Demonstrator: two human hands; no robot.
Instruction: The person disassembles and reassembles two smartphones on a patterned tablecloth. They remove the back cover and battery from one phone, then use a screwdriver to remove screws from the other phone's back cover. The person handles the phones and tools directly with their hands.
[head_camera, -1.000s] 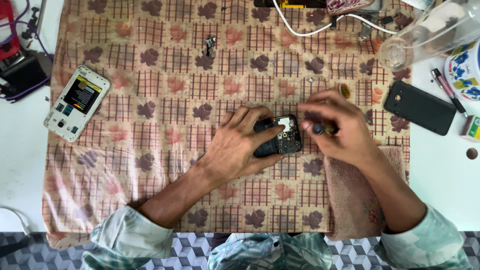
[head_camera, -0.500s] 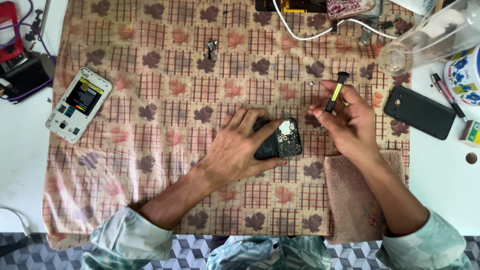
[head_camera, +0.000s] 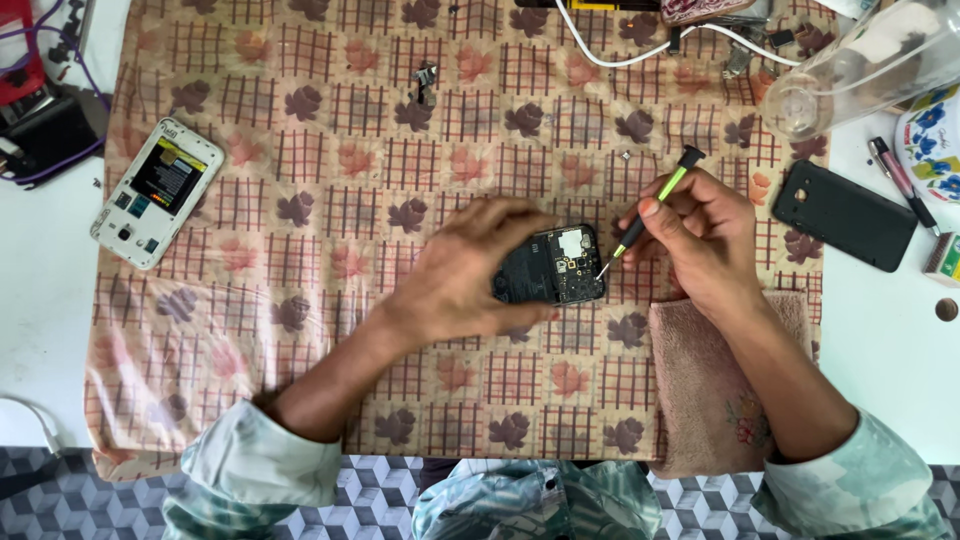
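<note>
opened phone (head_camera: 556, 266): light, rigid, exposed board judged fragile; left hand (head_camera: 470, 270) pinned its edges flat on the cloth (head_camera: 330, 200). right hand (head_camera: 700, 235) pinched a slim screwdriver (head_camera: 650, 205) mid-shaft, tip at the board.

A black opened phone (head_camera: 556, 266), back cover off and its circuit board showing, lies flat on the patterned cloth (head_camera: 330, 200). A slim screwdriver (head_camera: 650, 208) with a green shaft and black cap slants down-left, its fine tip touching the phone's right edge.
</note>
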